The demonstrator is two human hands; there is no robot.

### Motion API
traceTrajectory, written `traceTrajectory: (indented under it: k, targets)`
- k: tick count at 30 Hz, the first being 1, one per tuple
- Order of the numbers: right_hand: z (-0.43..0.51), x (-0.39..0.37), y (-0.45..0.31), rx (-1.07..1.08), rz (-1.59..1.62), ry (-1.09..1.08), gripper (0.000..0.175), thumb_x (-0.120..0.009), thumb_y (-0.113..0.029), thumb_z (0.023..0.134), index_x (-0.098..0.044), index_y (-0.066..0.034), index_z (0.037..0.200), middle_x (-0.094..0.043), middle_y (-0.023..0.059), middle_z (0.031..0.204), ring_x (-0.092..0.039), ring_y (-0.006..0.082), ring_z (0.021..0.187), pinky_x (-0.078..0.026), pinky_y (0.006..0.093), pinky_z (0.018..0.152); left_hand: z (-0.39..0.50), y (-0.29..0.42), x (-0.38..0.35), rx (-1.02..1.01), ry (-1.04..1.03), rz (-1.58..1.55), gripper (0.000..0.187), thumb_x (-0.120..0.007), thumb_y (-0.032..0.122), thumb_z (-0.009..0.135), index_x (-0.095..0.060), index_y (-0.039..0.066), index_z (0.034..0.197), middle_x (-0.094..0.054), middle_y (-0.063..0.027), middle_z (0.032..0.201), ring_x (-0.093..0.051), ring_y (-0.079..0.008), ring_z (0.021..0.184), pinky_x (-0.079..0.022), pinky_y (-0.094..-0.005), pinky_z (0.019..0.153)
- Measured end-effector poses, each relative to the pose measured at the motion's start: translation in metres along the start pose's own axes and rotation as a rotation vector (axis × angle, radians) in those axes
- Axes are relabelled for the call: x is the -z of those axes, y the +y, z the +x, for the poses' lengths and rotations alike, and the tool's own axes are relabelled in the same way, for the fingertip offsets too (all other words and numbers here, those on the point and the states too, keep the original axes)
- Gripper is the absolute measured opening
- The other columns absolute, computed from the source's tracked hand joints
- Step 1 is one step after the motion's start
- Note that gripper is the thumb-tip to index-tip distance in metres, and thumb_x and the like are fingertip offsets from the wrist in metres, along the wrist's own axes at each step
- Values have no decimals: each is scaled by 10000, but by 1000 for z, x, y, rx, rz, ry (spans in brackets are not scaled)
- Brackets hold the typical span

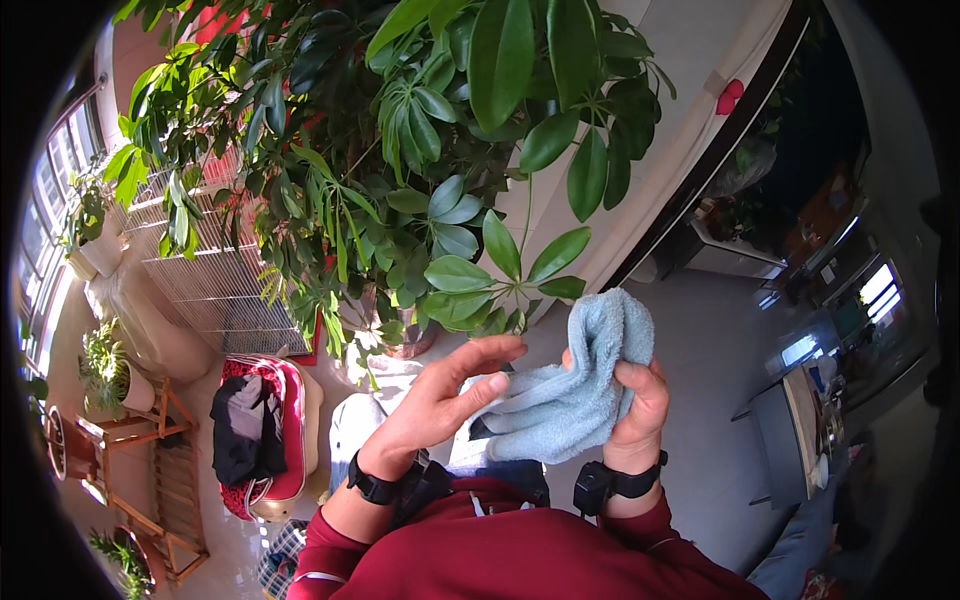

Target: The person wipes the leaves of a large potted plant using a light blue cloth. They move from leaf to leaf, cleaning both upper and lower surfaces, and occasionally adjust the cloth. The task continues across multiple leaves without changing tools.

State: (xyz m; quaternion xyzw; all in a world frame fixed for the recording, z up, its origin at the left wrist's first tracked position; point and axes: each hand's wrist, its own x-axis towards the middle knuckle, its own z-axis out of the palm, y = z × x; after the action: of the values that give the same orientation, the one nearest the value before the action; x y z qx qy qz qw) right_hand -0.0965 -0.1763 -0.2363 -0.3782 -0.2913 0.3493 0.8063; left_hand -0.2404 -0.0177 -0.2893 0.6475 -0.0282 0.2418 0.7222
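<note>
A light blue terry towel [551, 412] is bunched up in front of my chest. My right hand [641, 397] grips its right side, with the thumb on the front of the cloth. Beside the towel's left end is my left hand [461, 394], its thumb and fingers apart; whether it touches the cloth there I cannot tell. Just above both hands hangs a leaf cluster [517, 281] of a large umbrella plant [360, 165]. Its green leaves fill the upper middle of the view.
A red-trimmed upholstered seat [300, 420] with dark clothing [247, 427] on it stands at the left. Farther left are a wooden plant stand [176, 487], a potted plant [139, 386] and a white wire cage [217, 277]. A table [795, 435] stands at the far right.
</note>
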Motion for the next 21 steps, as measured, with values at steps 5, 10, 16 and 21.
traceTrajectory:
  k: [5, 10, 16, 21]
  targets:
    - [7, 10, 1, -55, 40, -16, 600, -571, -169, 747, -472, 54, 1295, -610, 201, 1180, -605, 320, 1086, -465, 445, 981, 4, -5, -19, 164, -61, -19, 299, -611, 234, 943, -589, 12, 1142, -624, 5, 961, -530, -49, 882, -440, -218, 772]
    - [14, 30, 4, -176, 129, 18, 518, -560, -186, 766, -537, 58, 1223, -627, 195, 1152, -615, 319, 1058, -477, 434, 953, 6, -10, 0, 113, 258, -427, 182, -558, 245, 973, -605, 75, 927, -595, 62, 816, -516, -29, 739, -421, -201, 672]
    - [19, 40, 6, -99, -175, -67, 490, -582, -213, 817, -533, 75, 1210, -635, 151, 1121, -616, 235, 1010, -470, 345, 918, 13, -3, 17, 141, 208, -562, 312, -594, 206, 933, -586, 4, 1170, -660, -60, 1054, -622, -136, 950, -482, -289, 869]
    - [19, 44, 14, -372, -150, -259, 722, -723, -382, 800, -449, 57, 1304, -596, 122, 1172, -579, 188, 1063, -439, 315, 942, 7, 15, 10, 316, 15, -509, 367, -614, 203, 925, -573, -23, 1212, -654, -66, 1071, -623, -129, 943, -480, -272, 868]
